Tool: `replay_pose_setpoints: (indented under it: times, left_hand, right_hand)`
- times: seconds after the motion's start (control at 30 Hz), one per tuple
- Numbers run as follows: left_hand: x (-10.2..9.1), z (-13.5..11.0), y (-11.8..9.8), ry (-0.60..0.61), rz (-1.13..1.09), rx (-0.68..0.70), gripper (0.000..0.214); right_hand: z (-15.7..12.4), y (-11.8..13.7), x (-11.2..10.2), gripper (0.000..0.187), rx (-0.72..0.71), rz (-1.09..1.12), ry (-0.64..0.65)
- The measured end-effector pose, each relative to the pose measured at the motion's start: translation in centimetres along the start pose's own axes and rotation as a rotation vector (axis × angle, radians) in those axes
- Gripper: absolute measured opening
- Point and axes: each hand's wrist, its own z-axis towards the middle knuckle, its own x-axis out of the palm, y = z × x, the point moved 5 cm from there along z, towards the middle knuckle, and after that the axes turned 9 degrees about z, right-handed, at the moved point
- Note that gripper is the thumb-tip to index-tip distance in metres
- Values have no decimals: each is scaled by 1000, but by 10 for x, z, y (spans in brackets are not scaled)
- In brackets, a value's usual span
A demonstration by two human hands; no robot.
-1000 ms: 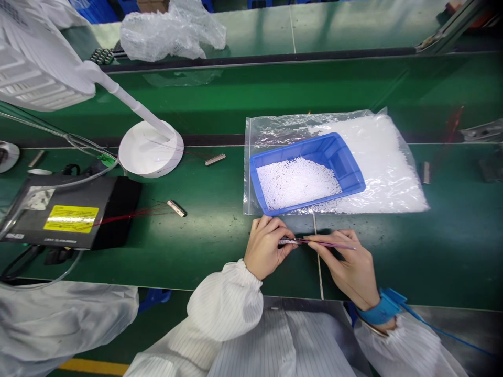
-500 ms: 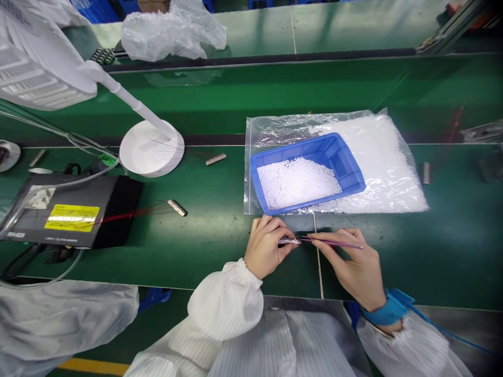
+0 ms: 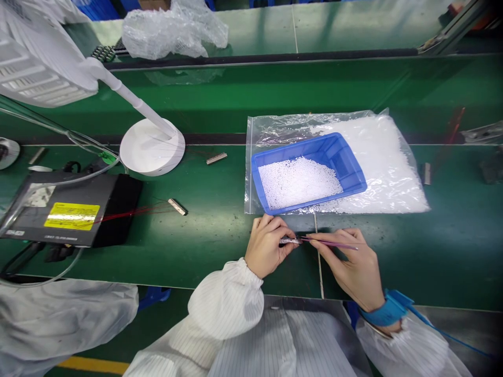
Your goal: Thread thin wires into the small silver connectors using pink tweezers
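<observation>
My left hand [image 3: 267, 245] is closed in a pinch on a small silvery strip part [image 3: 288, 240] just above the green bench. My right hand [image 3: 353, 267] is closed on thin purple tweezers [image 3: 334, 243], their tips touching the strip's right end. Just beyond both hands stands a blue tray [image 3: 351, 168] holding white beads. It rests on a clear bag of white beads [image 3: 389, 157].
A black box with a yellow label [image 3: 70, 209] and thin red wires lies at left. Two loose strip parts [image 3: 177, 207] [image 3: 216, 158] lie on the bench near a white lamp base [image 3: 152, 146]. Crumpled plastic [image 3: 173, 29] lies at the back. A white-sleeved arm [image 3: 58, 319] is at lower left.
Hardly anything differs. My right hand has shifted slightly with the tweezers, and my left hand keeps its pinch on the strip.
</observation>
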Motion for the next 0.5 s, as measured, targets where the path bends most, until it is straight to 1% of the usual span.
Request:
replay_pose_setpoints:
  times: [0.27, 0.5]
  left_hand:
    - [0, 0, 0, 4, -13, -3, 16]
    - [0, 1, 0, 17, -9, -10, 12]
  right_hand:
    - [3, 8, 0, 13, -12, -33, 32]
    - [5, 13, 1, 11, -52, -66, 39]
